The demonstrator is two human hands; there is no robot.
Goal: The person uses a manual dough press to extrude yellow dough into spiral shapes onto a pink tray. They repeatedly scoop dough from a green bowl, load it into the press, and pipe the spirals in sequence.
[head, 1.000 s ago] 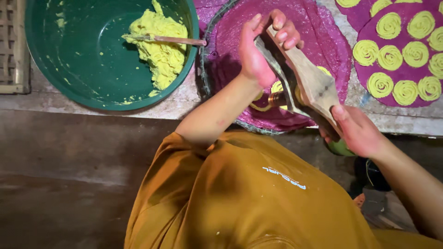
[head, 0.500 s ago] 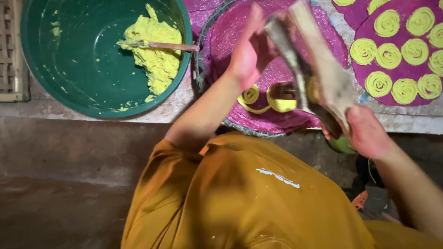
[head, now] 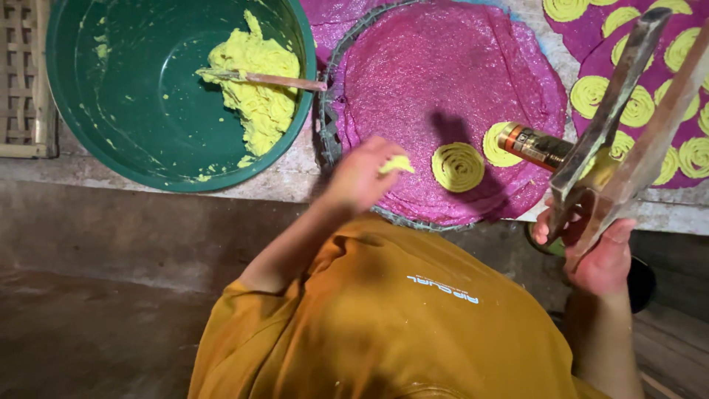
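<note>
Grey concrete ledge (head: 111,177) above dim brown floor (head: 88,332)

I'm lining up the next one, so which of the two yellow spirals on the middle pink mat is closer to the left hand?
The full round spiral, just beside the left hand. The other spiral lies farther right, partly covered by the press's metal tube.

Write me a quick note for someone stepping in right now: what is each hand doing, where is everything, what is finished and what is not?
Left hand: a small lump of yellow dough at the fingertips, above the near edge of the round pink mat.
Right hand: grip closed on the wooden lever press, raised at the right, brass barrel pointing over the mat.
Green bowl, far left: more yellow dough, with a stick lying in it.
Done: two spirals on the round mat; the right-hand mat carries many.
Left: most of the round mat is bare.
</note>
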